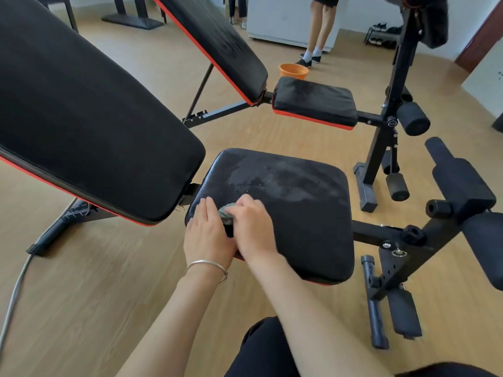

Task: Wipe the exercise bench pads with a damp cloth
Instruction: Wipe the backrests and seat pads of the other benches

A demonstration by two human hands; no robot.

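Note:
A black seat pad (pixel 294 213) with red trim lies in front of me, with pale wet smears across its far half. My right hand (pixel 253 227) is closed over a small grey cloth (pixel 226 212) at the pad's near left corner. My left hand (pixel 208 235), with a silver bracelet at the wrist, rests flat on the pad's left edge, fingers together, touching the cloth's side. The inclined black back pad (pixel 89 126) of the same bench rises to the left.
A second bench stands behind, with a back pad (pixel 217 42) and a seat pad (pixel 315 102). An orange basin (pixel 294 70) sits on the wood floor beyond it. Foam leg rollers (pixel 460 180) and black frame are at right. A person's legs (pixel 317 31) stand at the back. A grey cable (pixel 16 295) runs at left.

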